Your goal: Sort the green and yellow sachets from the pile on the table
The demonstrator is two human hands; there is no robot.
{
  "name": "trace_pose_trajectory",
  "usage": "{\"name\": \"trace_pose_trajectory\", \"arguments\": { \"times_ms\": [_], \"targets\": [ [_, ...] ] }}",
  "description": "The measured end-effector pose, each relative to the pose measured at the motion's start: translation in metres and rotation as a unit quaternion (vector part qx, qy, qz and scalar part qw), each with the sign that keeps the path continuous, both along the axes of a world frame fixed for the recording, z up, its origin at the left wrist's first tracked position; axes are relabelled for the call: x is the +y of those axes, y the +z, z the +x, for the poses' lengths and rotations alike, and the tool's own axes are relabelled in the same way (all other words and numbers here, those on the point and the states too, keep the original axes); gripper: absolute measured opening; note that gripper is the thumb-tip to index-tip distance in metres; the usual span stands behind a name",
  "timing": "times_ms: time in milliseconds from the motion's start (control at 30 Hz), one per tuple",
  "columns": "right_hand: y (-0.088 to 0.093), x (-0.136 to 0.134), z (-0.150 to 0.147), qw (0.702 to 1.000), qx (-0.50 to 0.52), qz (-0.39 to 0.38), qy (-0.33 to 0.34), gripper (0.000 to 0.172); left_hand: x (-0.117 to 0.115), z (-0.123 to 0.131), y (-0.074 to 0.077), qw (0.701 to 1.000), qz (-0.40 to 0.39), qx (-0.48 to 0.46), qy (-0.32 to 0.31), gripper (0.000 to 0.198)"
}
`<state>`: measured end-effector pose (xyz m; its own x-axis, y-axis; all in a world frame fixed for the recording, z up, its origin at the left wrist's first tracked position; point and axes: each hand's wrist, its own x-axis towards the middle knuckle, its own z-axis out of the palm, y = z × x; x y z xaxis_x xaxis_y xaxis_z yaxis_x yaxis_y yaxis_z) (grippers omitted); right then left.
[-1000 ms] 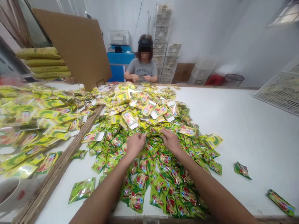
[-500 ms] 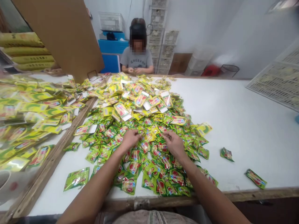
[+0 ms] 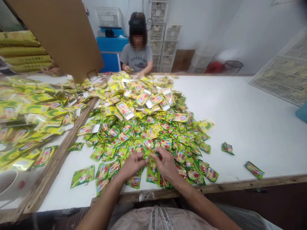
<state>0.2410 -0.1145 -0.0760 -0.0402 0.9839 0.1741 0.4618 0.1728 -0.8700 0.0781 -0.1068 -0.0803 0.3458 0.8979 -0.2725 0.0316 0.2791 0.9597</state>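
A: Starting with the head view, what are the hands doing?

B: The left hand (image 3: pixel 133 163) and the right hand (image 3: pixel 167 163) are close together near the front edge of the desk (image 3: pixel 230 105). Their fingers look pinched on a small green packet (image 3: pixel 148 155), the left ones at its left side, the right ones at its right

A: And what lies under and around the fingers?

B: A heap of green packets (image 3: pixel 124 137), glossy, with red pictures on them. It spreads below the fingers, out to both sides and away from them. Just beyond the fingertips, a yellow patch of packets (image 3: pixel 152 133) shows among the green

A: Farther off?

B: Yellow-and-green boxes (image 3: pixel 143 97) are piled on the far part of the heap, some with white flaps showing. Past them a co-worker (image 3: pixel 136 57) in a grey shirt sits facing the fingers, one hand raised with something small in it, the other at the far edge of the pile

A: To the left of the fingers?

B: A flat green packet (image 3: pixel 82 176) lies apart from the heap, then comes a wooden strip (image 3: pixel 59 153), with more boxes (image 3: pixel 35 99) past it and a mug (image 3: pixel 8 185) nearer the person

A: And to the right?

B: Two loose packets, one dark green (image 3: pixel 227 148), the other longer (image 3: pixel 254 169), both well apart from the fingers
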Motion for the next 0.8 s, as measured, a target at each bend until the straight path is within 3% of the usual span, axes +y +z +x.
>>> {"name": "trace_pose_trajectory", "arguments": {
  "times_ms": [133, 233, 300, 400, 467, 533, 633, 800],
  "targets": [
    [-0.011, -0.008, 0.003, 0.992, 0.070, -0.104, 0.027, 0.017, -0.004, 0.012, -0.002, 0.999, -0.038, -0.016, 0.035, 0.037],
    [-0.006, 0.000, 0.007, 0.982, 0.110, -0.146, 0.051, 0.019, 0.005, 0.015, 0.001, 0.998, -0.029, -0.012, 0.058, 0.036],
    [0.003, 0.012, 0.010, 0.989, 0.067, -0.121, 0.045, 0.021, 0.014, 0.013, 0.001, 0.995, -0.010, -0.021, 0.093, 0.037],
    [0.017, 0.042, 0.011, 0.994, -0.097, 0.014, 0.045, 0.030, 0.028, 0.007, -0.004, 0.985, 0.012, -0.040, 0.170, 0.035],
    [0.021, 0.065, 0.012, 0.965, -0.230, 0.085, 0.092, 0.047, 0.033, 0.003, -0.009, 0.977, 0.006, -0.057, 0.208, 0.036],
    [0.019, 0.084, 0.012, 0.922, -0.342, 0.095, 0.154, 0.056, 0.035, 0.000, -0.014, 0.970, -0.014, -0.073, 0.232, 0.038],
    [0.009, 0.099, 0.014, 0.895, -0.409, 0.076, 0.164, 0.045, 0.034, -0.002, -0.018, 0.962, -0.042, -0.089, 0.255, 0.043],
    [-0.001, 0.092, 0.024, 0.920, -0.364, 0.084, 0.120, 0.022, 0.033, -0.004, -0.017, 0.957, -0.039, -0.099, 0.270, 0.042]
  ]
}}
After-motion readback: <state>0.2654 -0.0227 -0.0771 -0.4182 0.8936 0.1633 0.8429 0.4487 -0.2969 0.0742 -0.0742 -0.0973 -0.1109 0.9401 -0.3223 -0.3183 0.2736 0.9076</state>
